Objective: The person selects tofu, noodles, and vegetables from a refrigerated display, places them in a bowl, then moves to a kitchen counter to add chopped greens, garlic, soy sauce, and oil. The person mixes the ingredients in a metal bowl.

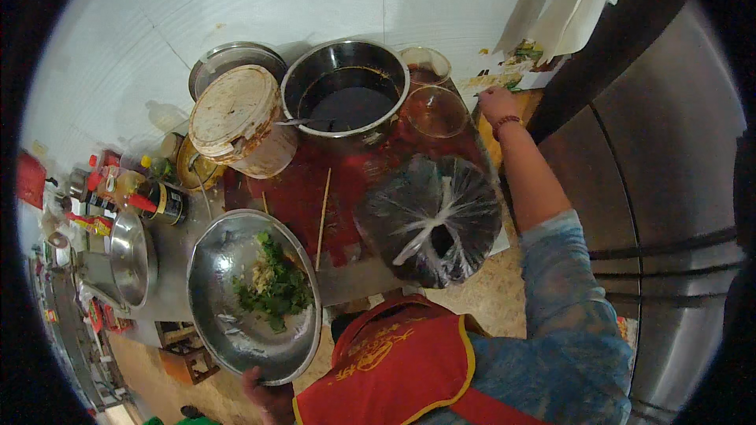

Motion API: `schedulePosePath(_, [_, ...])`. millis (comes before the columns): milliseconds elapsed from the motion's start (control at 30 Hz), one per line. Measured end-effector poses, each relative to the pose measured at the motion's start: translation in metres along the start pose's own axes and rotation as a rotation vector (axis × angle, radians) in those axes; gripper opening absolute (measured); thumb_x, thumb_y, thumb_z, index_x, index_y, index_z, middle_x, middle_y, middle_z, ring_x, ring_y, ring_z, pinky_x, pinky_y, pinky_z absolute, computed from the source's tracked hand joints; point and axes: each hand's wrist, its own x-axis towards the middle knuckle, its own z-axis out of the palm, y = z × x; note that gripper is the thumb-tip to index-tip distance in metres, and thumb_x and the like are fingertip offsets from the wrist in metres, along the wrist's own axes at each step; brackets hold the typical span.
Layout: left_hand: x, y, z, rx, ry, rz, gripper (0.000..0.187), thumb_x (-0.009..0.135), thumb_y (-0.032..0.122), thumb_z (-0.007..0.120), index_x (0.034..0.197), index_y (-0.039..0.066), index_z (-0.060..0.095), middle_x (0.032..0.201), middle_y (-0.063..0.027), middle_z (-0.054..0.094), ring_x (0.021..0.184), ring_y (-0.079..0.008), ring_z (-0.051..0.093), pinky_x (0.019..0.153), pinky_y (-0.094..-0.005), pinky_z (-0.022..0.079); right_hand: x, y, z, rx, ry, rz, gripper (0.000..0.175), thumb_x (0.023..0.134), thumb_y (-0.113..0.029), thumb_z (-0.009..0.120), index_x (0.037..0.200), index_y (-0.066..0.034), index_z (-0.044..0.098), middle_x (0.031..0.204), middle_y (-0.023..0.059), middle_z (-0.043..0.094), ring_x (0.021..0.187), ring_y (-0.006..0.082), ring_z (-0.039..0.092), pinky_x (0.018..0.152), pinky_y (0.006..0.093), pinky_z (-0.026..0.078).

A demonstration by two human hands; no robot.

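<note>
My left hand [264,396] grips the near rim of a wide stainless steel bowl [218,260], tilted at the front of the table. Chopped green herbs [277,292] with a small pale heap that looks like minced garlic lie in it. My right hand [498,104] reaches past the table's right edge, beside the wall; its fingers are bent near some green leaves [512,86], and whether it holds anything cannot be told. Between my arms, a bowl covered in clear plastic film [434,218] stands at the table's right front. A wooden chopstick [323,218] lies left of it.
A deep steel pot of dark liquid [348,100] stands at the back, beside a stained lidded bucket [236,118] and two clear containers [436,111]. Sauce bottles [166,203] and another steel bowl [131,260] are at left. A large steel cabinet [667,147] stands close at right.
</note>
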Motion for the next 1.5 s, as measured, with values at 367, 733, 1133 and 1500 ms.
schedulePosePath(367, [-0.031, -0.030, 0.063, 0.057, 0.129, -0.081, 0.047, 0.074, 0.027, 0.061, 0.115, 0.005, 0.058, 0.112, -0.0123, 0.064, 0.101, -0.0296, 0.062, 0.094, -0.0449, 0.049, 0.125, -0.006, 0.097, -0.189, -0.373, -0.220, 0.044, 0.093, -0.043, 0.049, 0.117, -0.0101, 0.066, 0.110, 0.0198, 0.067, 0.102, 0.0324, 0.066, 0.087, 0.0456, 0.053])
schedulePosePath(733, [-0.026, -0.045, 0.096, -0.010, -0.035, -0.117, 0.042, 0.078, 0.017, 0.056, 0.118, 0.007, 0.055, 0.116, -0.0084, 0.061, 0.107, -0.0306, 0.057, 0.099, -0.0438, 0.043, 0.105, -0.023, 0.023, 0.407, 0.027, 0.008, 0.044, 0.079, -0.043, 0.060, 0.082, -0.0004, 0.069, 0.087, 0.0219, 0.067, 0.086, 0.0381, 0.064, 0.079, 0.0445, 0.050])
schedulePosePath(1133, [-0.005, -0.046, 0.138, -0.030, -0.033, -0.131, 0.023, 0.078, 0.012, 0.053, 0.099, 0.006, 0.059, 0.103, -0.0081, 0.063, 0.099, -0.0257, 0.060, 0.094, -0.0412, 0.048, -0.001, -0.048, -0.115, 0.405, 0.168, -0.324, 0.032, 0.083, -0.033, 0.063, 0.082, -0.0014, 0.064, 0.073, 0.0179, 0.063, 0.069, 0.0340, 0.060, 0.066, 0.0411, 0.048])
schedulePosePath(1500, [-0.008, -0.041, 0.141, -0.015, -0.122, -0.110, 0.007, 0.081, 0.013, 0.058, 0.083, 0.007, 0.057, 0.089, -0.0060, 0.062, 0.088, -0.0209, 0.059, 0.089, -0.0379, 0.046, -0.095, -0.139, -0.144, 0.625, 0.175, -0.806, 0.013, 0.086, -0.008, 0.065, 0.079, -0.0001, 0.057, 0.091, 0.0082, 0.065, 0.076, 0.0165, 0.057, 0.068, 0.0277, 0.047])
